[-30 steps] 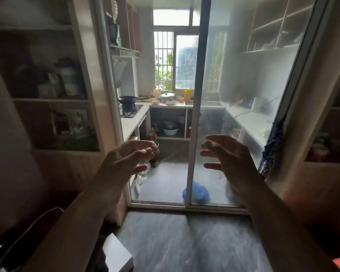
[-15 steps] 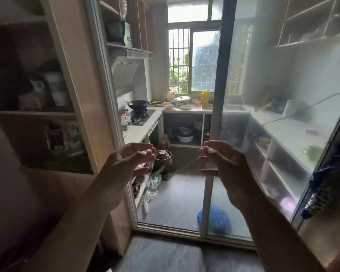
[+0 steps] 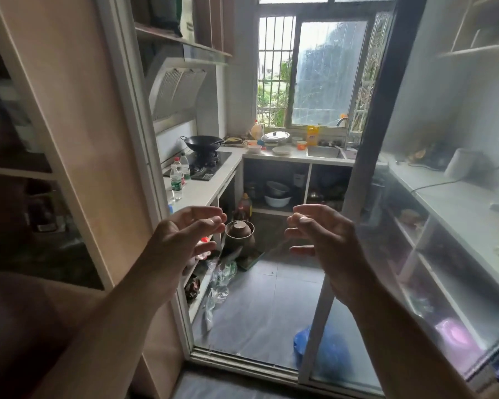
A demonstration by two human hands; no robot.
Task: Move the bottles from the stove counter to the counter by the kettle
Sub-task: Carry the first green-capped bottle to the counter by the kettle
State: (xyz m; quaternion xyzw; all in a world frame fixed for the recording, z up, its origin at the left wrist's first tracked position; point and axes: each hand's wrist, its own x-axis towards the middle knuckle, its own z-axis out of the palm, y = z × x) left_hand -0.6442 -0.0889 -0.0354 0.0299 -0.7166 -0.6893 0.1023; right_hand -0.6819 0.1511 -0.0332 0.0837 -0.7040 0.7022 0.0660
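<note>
Two clear plastic bottles [image 3: 177, 182] with red caps and green labels stand upright on the white stove counter [image 3: 205, 190] on the left, beside the black hob. My left hand [image 3: 185, 240] and my right hand [image 3: 323, 240] are raised in front of me at the kitchen doorway, palms facing each other, fingers curled and apart, holding nothing. Both hands are well short of the bottles. Behind the glass door panel, a pale kettle-like shape [image 3: 461, 165] sits on the right counter [image 3: 455, 203], blurred.
A sliding glass door [image 3: 363, 180] stands half open, its dark frame splitting the doorway. A black wok [image 3: 203, 141] sits on the hob. A brown clay pot [image 3: 239, 234], plastic bags and a blue bag [image 3: 323, 349] lie on the floor. The sink counter runs under the window.
I have moved closer to the kitchen doorway; the bottles on the stove counter have come into view. My hands keep the same raised, empty pose.
</note>
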